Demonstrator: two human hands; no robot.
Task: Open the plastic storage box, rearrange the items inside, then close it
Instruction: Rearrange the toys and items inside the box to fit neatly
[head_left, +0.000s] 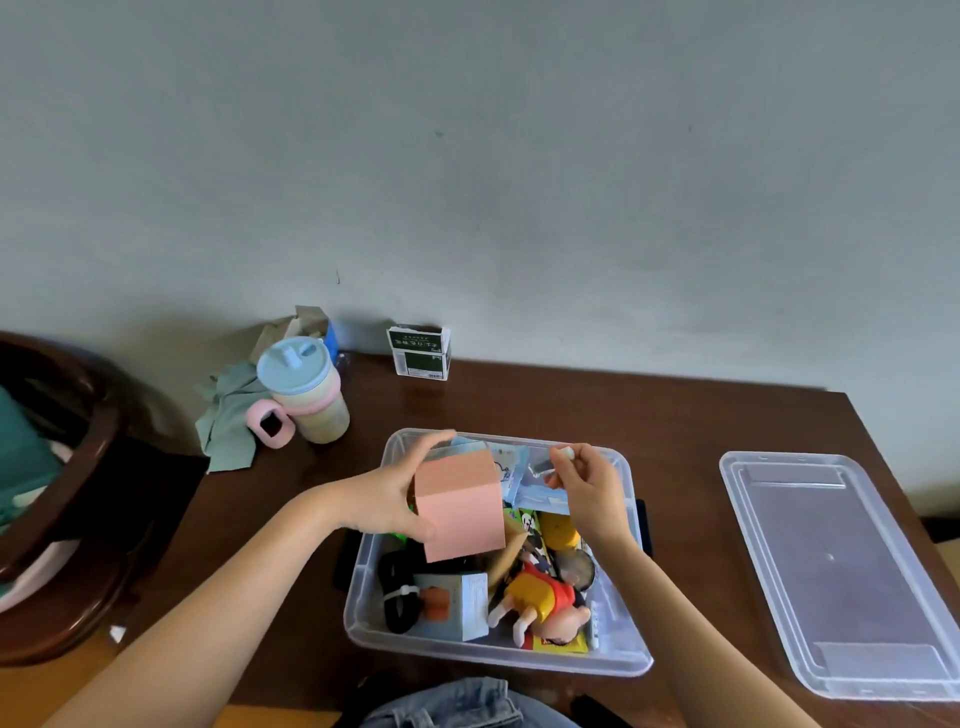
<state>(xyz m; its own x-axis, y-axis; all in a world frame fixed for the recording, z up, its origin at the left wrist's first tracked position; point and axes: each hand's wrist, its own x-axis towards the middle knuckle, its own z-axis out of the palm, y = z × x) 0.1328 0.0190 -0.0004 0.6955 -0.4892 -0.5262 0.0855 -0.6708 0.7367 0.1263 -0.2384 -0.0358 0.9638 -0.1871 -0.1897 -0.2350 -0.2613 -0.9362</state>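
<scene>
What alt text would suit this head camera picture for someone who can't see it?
A person's left hand holds a pink box above an open clear storage box of toys, while the right hand pinches a small pale object. The lid lies on the table to the right.

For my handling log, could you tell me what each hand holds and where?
The left hand grips the pink box by its left side and top. The right hand pinches a small pale item by its end.

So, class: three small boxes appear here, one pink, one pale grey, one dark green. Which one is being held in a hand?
The pink box: the left hand grips it above the storage box. The pale grey box lies inside; the dark green box stands by the wall.
</scene>
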